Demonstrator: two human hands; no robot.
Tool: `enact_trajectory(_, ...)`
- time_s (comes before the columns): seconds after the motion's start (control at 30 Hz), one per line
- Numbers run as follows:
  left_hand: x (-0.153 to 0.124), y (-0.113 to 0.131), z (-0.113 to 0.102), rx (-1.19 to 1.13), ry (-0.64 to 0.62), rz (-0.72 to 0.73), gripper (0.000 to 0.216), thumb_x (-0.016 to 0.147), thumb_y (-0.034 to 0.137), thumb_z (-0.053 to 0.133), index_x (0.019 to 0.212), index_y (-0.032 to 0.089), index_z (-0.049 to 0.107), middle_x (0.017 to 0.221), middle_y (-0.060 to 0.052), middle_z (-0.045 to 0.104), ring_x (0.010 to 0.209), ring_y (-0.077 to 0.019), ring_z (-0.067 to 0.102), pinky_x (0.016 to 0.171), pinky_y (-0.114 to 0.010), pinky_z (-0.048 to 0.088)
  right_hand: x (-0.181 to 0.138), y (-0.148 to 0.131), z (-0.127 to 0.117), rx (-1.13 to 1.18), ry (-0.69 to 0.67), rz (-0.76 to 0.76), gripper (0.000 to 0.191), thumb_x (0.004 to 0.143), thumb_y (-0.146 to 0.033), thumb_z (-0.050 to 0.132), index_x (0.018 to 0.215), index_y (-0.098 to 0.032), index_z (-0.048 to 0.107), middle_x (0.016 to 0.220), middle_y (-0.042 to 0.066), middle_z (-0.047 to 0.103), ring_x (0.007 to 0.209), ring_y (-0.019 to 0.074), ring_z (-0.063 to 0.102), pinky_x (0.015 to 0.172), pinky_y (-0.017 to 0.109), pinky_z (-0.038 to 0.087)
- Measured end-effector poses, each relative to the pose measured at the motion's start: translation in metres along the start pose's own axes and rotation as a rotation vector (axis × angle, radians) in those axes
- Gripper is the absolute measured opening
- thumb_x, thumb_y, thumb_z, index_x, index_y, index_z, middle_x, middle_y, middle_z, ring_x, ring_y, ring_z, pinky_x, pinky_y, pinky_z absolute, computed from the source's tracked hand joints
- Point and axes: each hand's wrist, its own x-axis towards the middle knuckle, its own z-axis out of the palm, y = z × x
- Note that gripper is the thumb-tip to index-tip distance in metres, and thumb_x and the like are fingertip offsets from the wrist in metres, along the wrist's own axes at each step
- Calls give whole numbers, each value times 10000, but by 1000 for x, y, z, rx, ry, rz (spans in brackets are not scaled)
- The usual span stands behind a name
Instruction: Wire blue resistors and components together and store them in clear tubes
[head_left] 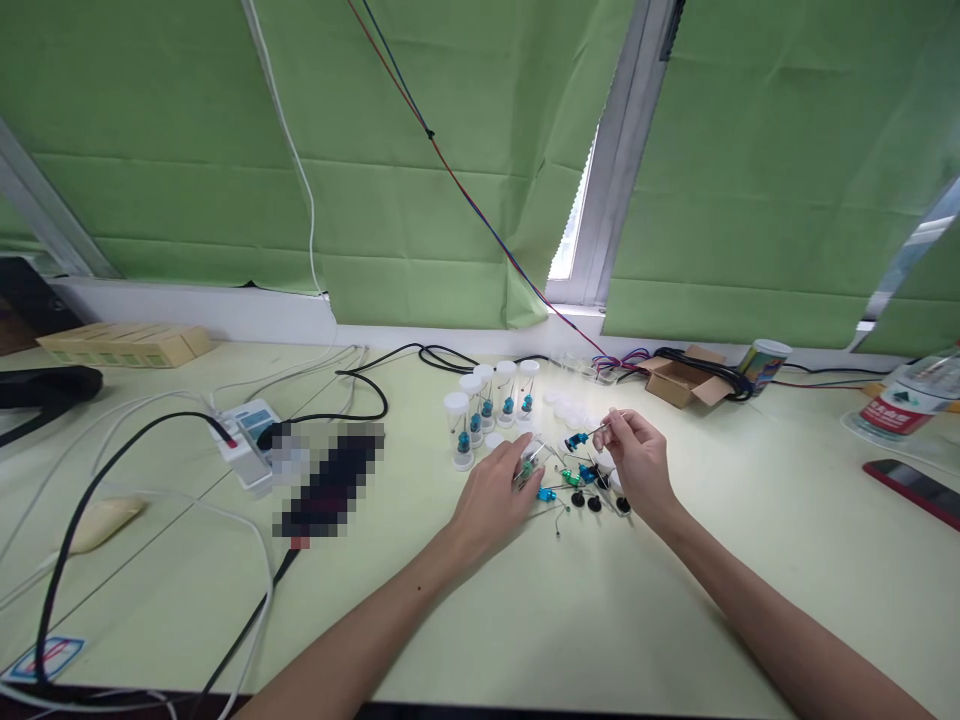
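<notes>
My left hand is closed round a clear plastic tube, with a small green part showing inside or behind it. Pinched in my right hand is a thin metal stem with a small blue metal part at its end, close to the tube. Below and between both hands lies a loose group of small blue and green metal parts with thin stems, and several black round pieces. Several clear tubes with white caps stand upright beyond my left hand, each with a blue part inside.
White round caps lie behind the hands. A power strip, a pixelated dark object and cables are on the left. Toward the back right are an open cardboard box and a can; a bottle and phone sit far right.
</notes>
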Motion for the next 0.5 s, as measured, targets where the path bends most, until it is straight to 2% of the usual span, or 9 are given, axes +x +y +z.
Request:
enact_trajectory(0.23,0,3,-3,27,-65,14,413,897,331,522,1287,201,566,883,-45,615,700,-169,568,619,-288,453,1,-1,0,268,-81,176,288,828,-378,695,676,-184,547,640,-32,442,576,119,490,581,291,453)
enact_trajectory(0.5,-1,4,-3,-11,-95,33,394,871,315,557,1247,205,594,870,-42,622,724,-172,576,639,-286,448,-2,-1,4,338,-126,246,267,796,-375,732,685,-187,578,615,-31,427,569,127,464,561,294,438)
